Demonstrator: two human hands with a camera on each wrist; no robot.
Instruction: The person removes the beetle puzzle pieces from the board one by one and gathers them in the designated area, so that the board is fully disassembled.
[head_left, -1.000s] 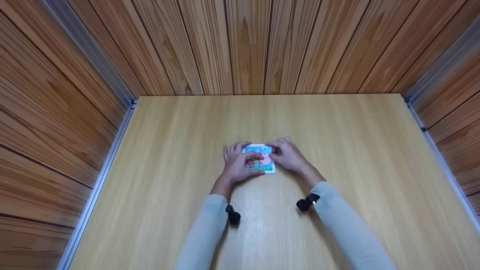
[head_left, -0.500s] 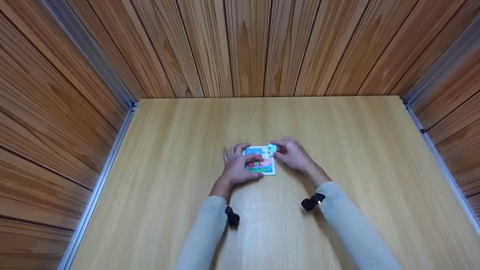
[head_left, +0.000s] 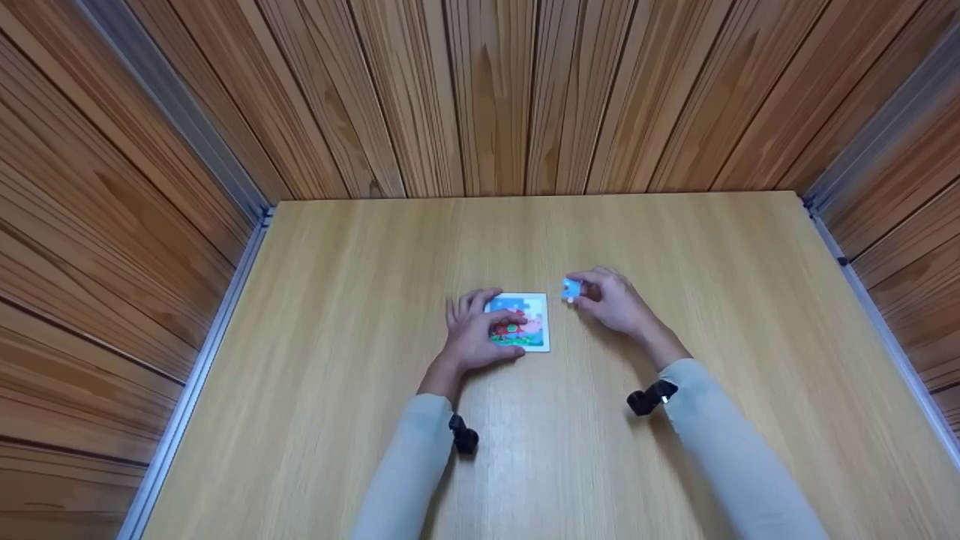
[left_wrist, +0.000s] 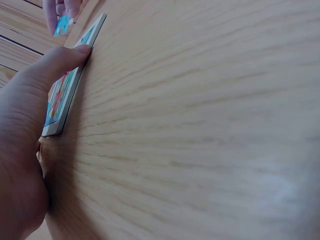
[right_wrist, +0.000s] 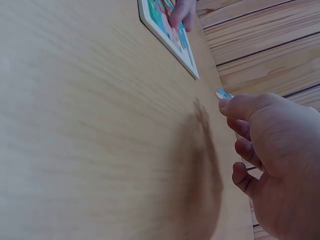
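A small square jigsaw puzzle (head_left: 546, 324) in a white tray lies flat on the table, showing a colourful cartoon picture. Across its left part lies my left hand (head_left: 472, 335), with the thumb at the near edge and another finger at the far edge, gripping it; part of the picture is hidden. In the left wrist view, that thumb (left_wrist: 62, 61) rests on the rim. To the right of the tray, my right hand (head_left: 619, 304) pinches a light blue puzzle piece (head_left: 571, 288) between thumb and finger, held above the table. A pale gap shows at the puzzle's upper right.
The light wooden table (head_left: 360, 300) spreads around both hands. Plank walls (head_left: 495, 97) rise at the back and sides, with grey metal rails (head_left: 202, 360) along the side edges. Each wrist wears a small black camera (head_left: 652, 397).
My right hand has lifted the blue piece out of the puzzle's upper right corner and carried it to the right, away from the tray. My left hand stays on the puzzle.
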